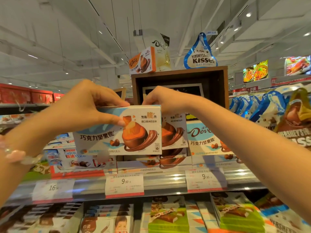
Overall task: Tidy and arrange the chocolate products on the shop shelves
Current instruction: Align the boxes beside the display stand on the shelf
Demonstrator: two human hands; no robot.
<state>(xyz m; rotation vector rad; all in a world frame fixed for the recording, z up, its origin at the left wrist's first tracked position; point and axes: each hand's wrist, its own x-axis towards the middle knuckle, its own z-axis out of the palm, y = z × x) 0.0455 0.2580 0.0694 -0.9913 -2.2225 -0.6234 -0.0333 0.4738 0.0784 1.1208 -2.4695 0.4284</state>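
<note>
- Box (117, 130) of Dove chocolate, white and pale blue, printed with a brown nut-filled sweet and a chocolate swirl; held up in front of the shelf (168, 184), above the price tags (124, 184)
- left hand (89, 106) pinches it, thumb on the front face, fingers curled over the top edge; its logo is hidden by that hand
- right hand (161, 100) grips the top right corner, fingertips out of sight behind the box
- matching boxes (175, 130) stand on the shelf behind, partly covered
- Kinder packs (65, 153) to the left, blurred
- Kisses bags (262, 106) to the right, cut off at the frame edge
- lower-shelf goods smeared, print unreadable
</note>
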